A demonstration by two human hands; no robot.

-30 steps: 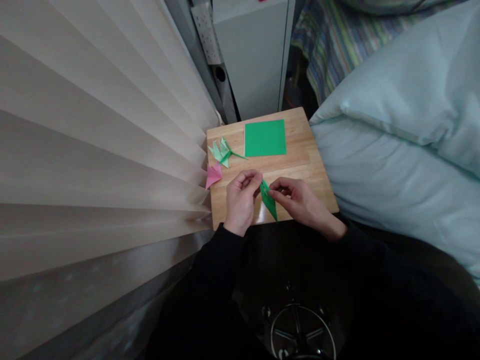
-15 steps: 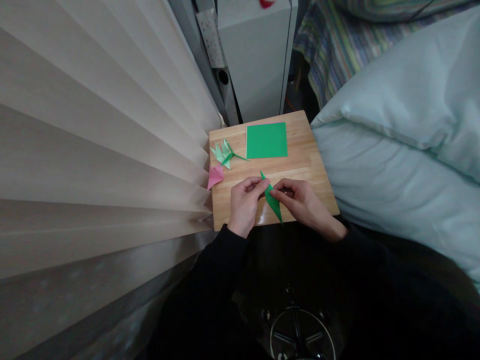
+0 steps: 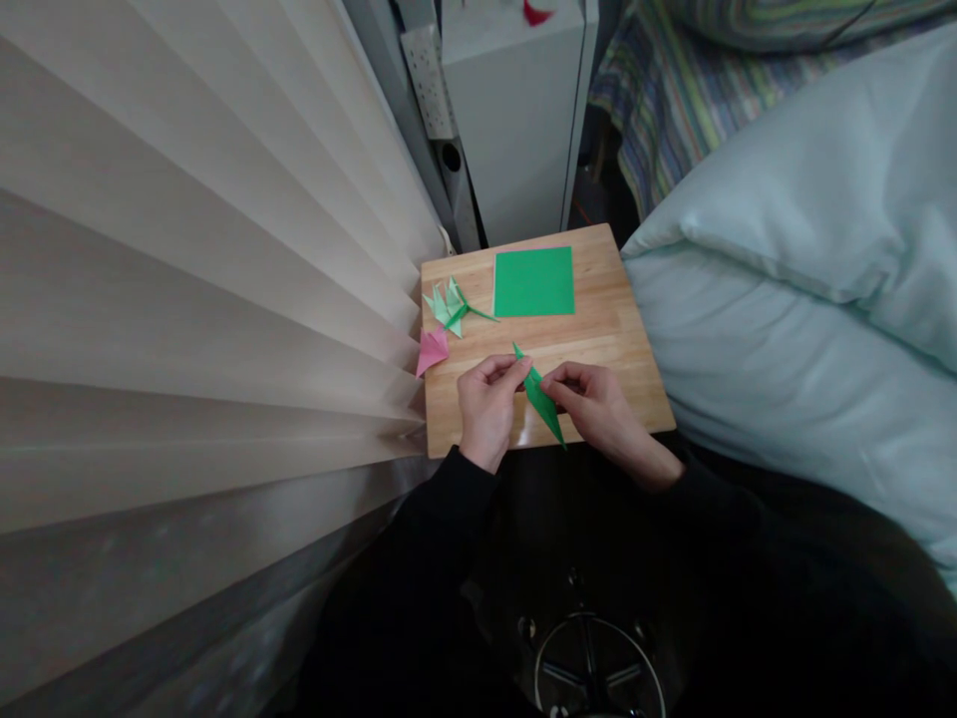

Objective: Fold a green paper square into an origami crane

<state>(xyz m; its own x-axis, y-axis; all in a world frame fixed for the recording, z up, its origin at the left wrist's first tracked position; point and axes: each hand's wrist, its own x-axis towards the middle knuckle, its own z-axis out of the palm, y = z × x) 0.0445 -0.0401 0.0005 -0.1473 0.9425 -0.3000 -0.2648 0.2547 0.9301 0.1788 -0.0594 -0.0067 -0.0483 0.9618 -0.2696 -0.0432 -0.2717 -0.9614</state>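
Note:
A narrow, pointed folded green paper (image 3: 539, 397) is held between both hands above the near edge of a small wooden board (image 3: 613, 339). My left hand (image 3: 485, 409) pinches its upper part with thumb and fingers. From the other side my right hand (image 3: 594, 404) grips it with its fingertips. A flat green paper square (image 3: 533, 282) lies at the back of the board. A light green folded paper flower (image 3: 449, 305) with a thin stem lies at the board's left, and a pink folded piece (image 3: 431, 350) hangs over the left edge.
Pleated beige blinds (image 3: 186, 299) fill the left. A pale blue pillow (image 3: 807, 219) lies right of the board, striped bedding (image 3: 673, 90) behind it. A white cabinet (image 3: 515, 110) and a power strip (image 3: 430, 70) stand beyond the board. A chair base (image 3: 598, 668) shows below.
The folded green paper's upper tip has come up clear of my fingers and points away. Both hands have shifted slightly, still pinching it.

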